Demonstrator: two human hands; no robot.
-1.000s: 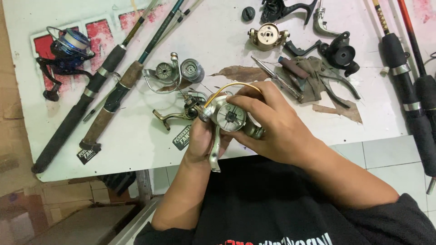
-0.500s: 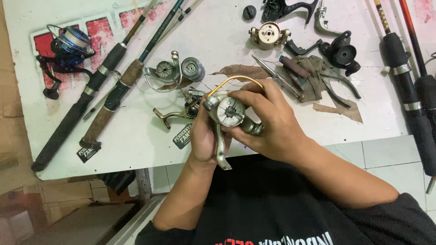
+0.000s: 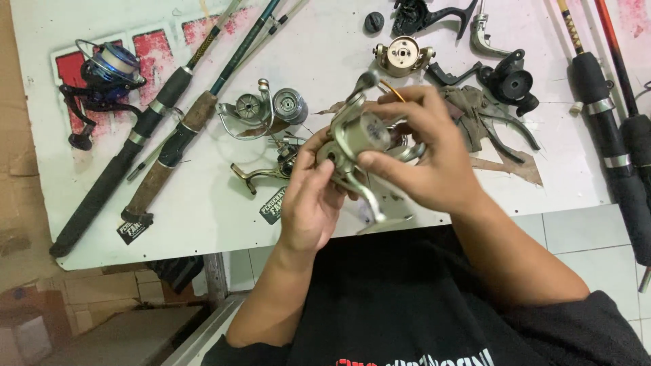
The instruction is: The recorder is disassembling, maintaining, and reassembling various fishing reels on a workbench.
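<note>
**Reel body in both hands, above near desk edge**

Desk [image 3: 203, 217] is crowded: rods far left and right, loose parts far side. Open room only on the near-left.

Silver spinning reel [image 3: 363, 146] looks rigid, fairly light, smooth metal, probably slick. The bail wire looks bendable, so grip the body.

Right hand [image 3: 434, 159] fingers wrap the rotor. Left hand [image 3: 308, 203] fingers pinch the lower housing.
</note>
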